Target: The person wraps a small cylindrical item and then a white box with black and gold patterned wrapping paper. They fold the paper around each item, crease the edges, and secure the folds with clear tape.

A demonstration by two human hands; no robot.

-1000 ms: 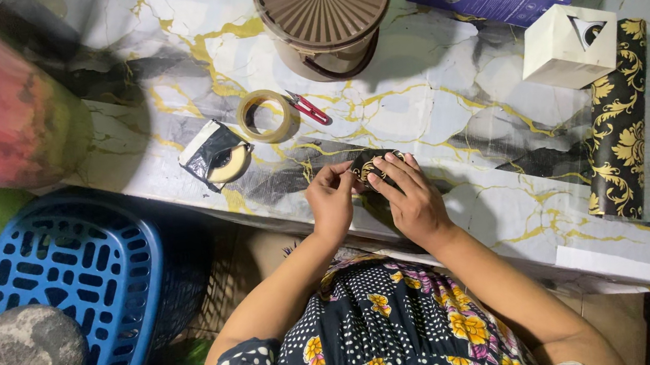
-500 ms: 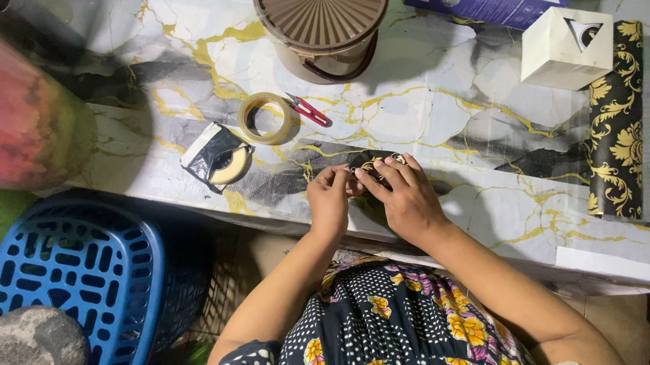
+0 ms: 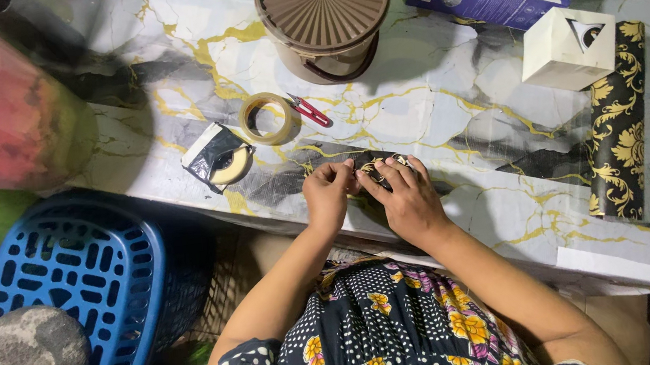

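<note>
On the surface (image 3: 446, 103): small patterned piece (image 3: 373, 170) at the near edge, between left hand (image 3: 330, 196) and right hand (image 3: 407, 202), fingers touching it. Behind the hands, tape ring (image 3: 266, 118), with scissors (image 3: 309, 110) just right of it and wrapped tape roll (image 3: 218, 157) to its left. Farther back, lidded tub (image 3: 324, 13). Far right, small box (image 3: 568, 47) beside paper roll (image 3: 617, 123). Off the surface, lower left, basket (image 3: 69, 297) with a stone (image 3: 27, 361) in it.

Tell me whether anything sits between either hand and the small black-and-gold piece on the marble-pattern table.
Nothing visible does. The left hand and the right hand both have their fingertips on the black-and-gold piece. The tape roll and red-handled scissors lie farther up the table, apart from the hands.
</note>
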